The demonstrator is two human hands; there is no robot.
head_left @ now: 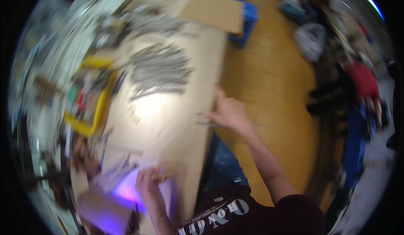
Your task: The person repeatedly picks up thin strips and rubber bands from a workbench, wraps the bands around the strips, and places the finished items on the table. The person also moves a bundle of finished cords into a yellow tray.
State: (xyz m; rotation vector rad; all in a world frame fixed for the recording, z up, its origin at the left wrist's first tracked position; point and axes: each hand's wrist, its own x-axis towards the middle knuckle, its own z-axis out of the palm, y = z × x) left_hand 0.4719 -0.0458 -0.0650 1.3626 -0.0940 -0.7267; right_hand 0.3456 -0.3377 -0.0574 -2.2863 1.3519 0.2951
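The picture is smeared by motion. My left hand [149, 188] is over the near end of the table, beside a violet-lit patch. Its fingers are closed around something small and tan that I cannot make out. At the table's right edge is my right hand [229, 113], with one finger stretched forward. Thin dark prongs [203, 122] stick out to the left from its thumb side; their kind is too blurred to tell. Ahead on the brown-covered table [176, 117] lies a dense group of thin grey metal-looking strips [160, 70]. A few small pale pieces [134, 114] rest nearer.
A yellow-rimmed bin [90, 129] with mixed small items stands on the left. A violet light glows by a tan panel [103, 209]. Cardboard [214, 12] overhangs the far right edge, above a blue stool [248, 20]. Another person in red [362, 81] is at the far right.
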